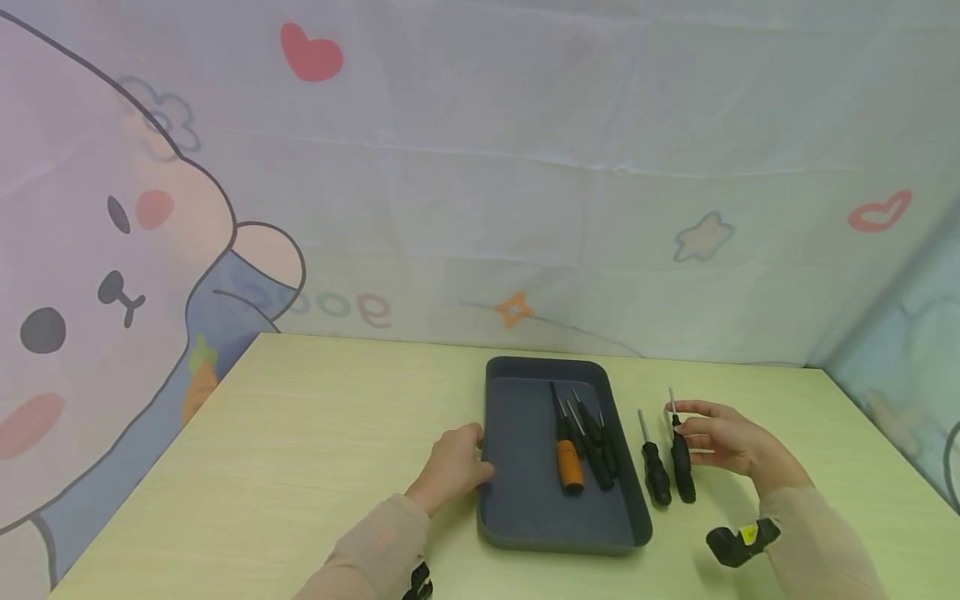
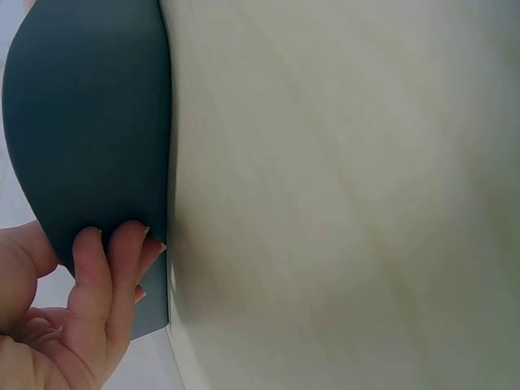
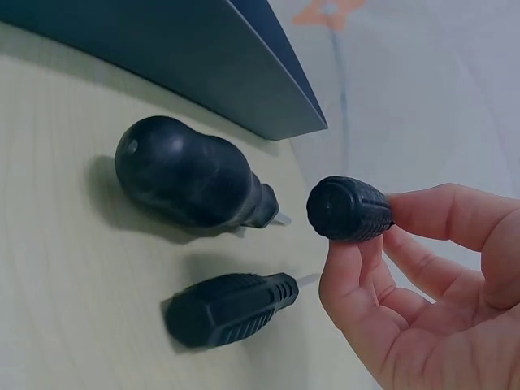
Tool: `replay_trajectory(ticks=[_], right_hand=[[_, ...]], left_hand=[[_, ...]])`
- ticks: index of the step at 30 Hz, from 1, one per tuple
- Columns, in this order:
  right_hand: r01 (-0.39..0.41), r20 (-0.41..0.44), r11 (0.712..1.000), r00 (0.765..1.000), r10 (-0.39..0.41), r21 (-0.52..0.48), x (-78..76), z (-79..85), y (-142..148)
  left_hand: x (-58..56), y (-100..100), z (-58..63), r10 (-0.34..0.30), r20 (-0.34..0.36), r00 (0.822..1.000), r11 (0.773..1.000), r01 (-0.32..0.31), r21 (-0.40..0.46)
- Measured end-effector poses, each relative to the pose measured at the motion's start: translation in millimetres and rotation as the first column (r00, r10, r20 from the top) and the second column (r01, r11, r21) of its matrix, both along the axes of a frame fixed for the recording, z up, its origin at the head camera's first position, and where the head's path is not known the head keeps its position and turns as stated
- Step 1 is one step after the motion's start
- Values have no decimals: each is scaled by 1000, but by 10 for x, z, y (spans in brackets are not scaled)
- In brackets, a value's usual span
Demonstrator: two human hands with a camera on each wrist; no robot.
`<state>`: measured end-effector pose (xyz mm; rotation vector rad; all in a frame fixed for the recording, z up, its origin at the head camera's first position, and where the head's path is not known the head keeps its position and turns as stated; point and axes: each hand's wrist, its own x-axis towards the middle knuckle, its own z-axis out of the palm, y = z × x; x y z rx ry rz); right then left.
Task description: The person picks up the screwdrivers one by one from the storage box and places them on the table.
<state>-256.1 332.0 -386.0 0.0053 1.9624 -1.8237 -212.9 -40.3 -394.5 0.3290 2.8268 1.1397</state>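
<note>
A dark grey tray (image 1: pixel 521 517) stands on the table. My left hand (image 1: pixel 450 467) grips its left wall, the fingers against the outside in the left wrist view and the thumb at the rim. My right hand (image 1: pixel 723 442), to the right of the tray, pinches a small screwdriver with a ribbed black handle (image 3: pixel 349 209) between thumb and fingers. Below that hand, two more black-handled screwdrivers lie on the table: one with a smooth, bulging handle (image 3: pixel 191 175), the other with a ridged handle (image 3: pixel 231 309). The held screwdriver's shaft is mostly hidden in the right wrist view.
Inside the tray, on its right side, lie several black-handled screwdrivers (image 1: pixel 596 458) and one with an orange handle (image 1: pixel 570 468). A printed cloth (image 1: pixel 480 208) hangs behind the pale wooden table (image 1: pixel 337 417). A dark cable (image 1: pixel 951 467) shows at the far right.
</note>
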Motion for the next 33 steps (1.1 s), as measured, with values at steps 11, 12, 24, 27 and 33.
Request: replay_trajectory(ticks=[11,12,24,27,33], right_hand=[[4,19,1000,1000,-3,-28,32,-64,67],[5,19,1000,1000,-4,-27,34,-71,75],[32,20,998,999,-33,49,58,-110,127],[44,24,997,999,-46,66,62,-121,137],[68,38,995,997,-71,69,74,-131,147]], left_hand=[[-16,-6,-10,-4,-5,1000,1000,4,-3],[-15,-6,-10,-3,-4,1000,1000,3,-3],[-13,-7,-11,-1,3,1000,1000,1,1],[-11,-9,-8,-4,0,1000,1000,4,4],[-16,-6,-13,-5,-3,1000,1000,5,-4]])
